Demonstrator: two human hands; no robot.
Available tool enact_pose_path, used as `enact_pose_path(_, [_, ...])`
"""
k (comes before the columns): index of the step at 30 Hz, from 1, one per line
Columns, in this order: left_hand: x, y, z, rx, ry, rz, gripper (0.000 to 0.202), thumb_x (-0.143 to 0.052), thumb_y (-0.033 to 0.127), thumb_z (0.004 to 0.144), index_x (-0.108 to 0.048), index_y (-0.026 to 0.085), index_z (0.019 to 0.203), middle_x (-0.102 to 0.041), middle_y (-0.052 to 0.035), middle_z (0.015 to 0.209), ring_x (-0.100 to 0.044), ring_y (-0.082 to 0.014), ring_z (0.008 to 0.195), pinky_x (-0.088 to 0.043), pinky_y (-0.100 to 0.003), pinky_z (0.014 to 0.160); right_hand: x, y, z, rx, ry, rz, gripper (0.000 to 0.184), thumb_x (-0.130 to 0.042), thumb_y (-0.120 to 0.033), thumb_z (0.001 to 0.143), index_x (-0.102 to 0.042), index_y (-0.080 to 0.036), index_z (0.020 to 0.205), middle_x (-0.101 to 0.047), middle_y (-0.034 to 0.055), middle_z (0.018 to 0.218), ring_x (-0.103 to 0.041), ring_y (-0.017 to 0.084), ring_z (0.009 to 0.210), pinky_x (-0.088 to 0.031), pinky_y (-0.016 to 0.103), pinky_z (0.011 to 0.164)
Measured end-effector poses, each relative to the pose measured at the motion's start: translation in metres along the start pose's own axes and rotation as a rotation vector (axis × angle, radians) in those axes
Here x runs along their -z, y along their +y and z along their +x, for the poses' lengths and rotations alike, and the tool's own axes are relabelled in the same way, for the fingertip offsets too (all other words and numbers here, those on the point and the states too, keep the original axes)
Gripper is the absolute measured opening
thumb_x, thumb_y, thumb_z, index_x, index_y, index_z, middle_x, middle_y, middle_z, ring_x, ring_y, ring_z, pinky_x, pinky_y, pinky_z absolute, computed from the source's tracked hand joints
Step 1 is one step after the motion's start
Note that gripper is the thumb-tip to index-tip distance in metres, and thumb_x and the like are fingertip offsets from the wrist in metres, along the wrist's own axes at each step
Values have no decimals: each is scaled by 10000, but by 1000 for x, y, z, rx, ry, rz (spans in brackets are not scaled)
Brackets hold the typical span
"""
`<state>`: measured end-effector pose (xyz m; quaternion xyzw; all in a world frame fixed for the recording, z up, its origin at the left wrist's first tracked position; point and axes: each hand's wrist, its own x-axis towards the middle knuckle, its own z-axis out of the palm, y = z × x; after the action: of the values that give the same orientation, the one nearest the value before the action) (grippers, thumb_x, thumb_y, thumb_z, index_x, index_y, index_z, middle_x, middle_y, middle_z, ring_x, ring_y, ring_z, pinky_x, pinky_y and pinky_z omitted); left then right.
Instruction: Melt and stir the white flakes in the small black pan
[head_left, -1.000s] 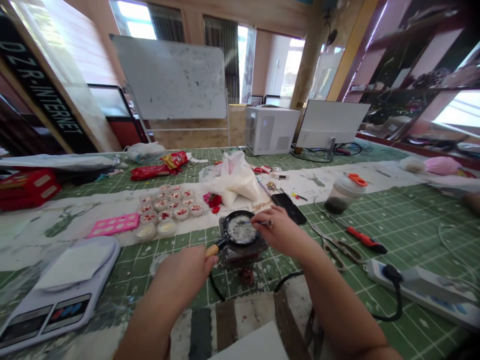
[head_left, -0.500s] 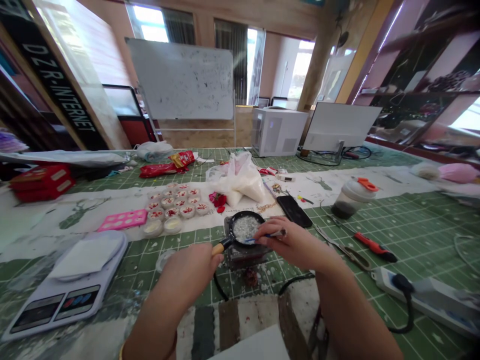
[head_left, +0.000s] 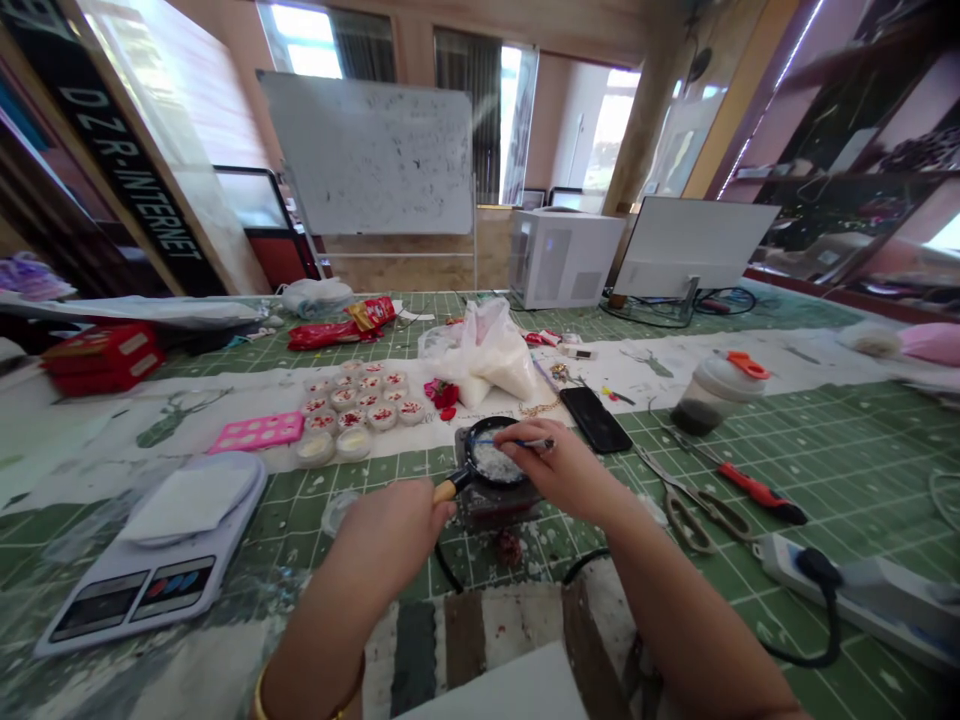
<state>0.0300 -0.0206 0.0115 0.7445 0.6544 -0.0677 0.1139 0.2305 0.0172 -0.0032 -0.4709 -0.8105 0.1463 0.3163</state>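
Note:
A small black frying pan (head_left: 469,460) with white flaky bits (head_left: 495,463) in it sits on a small dark hot plate (head_left: 495,507). My left hand (head_left: 397,525) is closed around the pan's wooden handle. Over the pan's right side, my right hand (head_left: 544,465) pinches a thin stick-like tool (head_left: 534,442); its blue end reaches across the white bits. Left of the pan stand several small clear cups (head_left: 367,400) with white filling, most topped with red bits. A bag of white granules (head_left: 506,365) lies behind the pan.
A kitchen scale (head_left: 161,560) and a pink mold (head_left: 259,432) are at left. To the right lie a phone (head_left: 596,420), scissors (head_left: 694,505), a red-handled screwdriver (head_left: 761,492), a power strip (head_left: 847,590) and a shaker bottle (head_left: 720,390). A dark cable runs near the hot plate.
My right hand has moved left over the pan, and the tool's blue end has swung from the near right side to the far left side. My left hand keeps its grip.

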Motion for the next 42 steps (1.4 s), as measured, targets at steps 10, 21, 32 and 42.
enact_pose_path(10, [-1, 0, 0, 3, 5, -6, 376, -300, 439, 833, -568, 179, 787, -653, -82, 799, -611, -216, 756, -399, -292, 626, 1, 4, 1, -38, -63, 90, 237, -442, -307, 841, -640, -232, 948, -664, 26, 919, -584, 164, 870, -431, 293, 782])
enact_pose_path(21, [-1, 1, 0, -1, -5, -13, 361, -304, 435, 834, -559, 181, 795, -653, -82, 794, -609, -217, 761, -396, -293, 628, 3, 2, 1, -38, -103, 155, 240, -439, -293, 841, -640, -214, 946, -662, 34, 917, -583, 163, 867, -432, 285, 776])
enact_pose_path(32, [-1, 0, 1, -11, -4, -12, 352, -313, 439, 833, -551, 185, 785, -652, -73, 795, -615, -233, 768, -387, -297, 621, 20, -4, -8, -42, -75, -203, 224, -437, -273, 848, -649, -213, 889, -670, 40, 888, -552, 193, 929, -316, 385, 914])
enact_pose_path(42, [-1, -1, -1, -10, 7, -20, 345, -314, 436, 830, -549, 188, 785, -654, -69, 791, -616, -237, 766, -383, -299, 611, 24, -4, -10, -35, -93, -236, 221, -421, -266, 853, -634, -205, 858, -665, 38, 853, -558, 186, 890, -323, 374, 892])
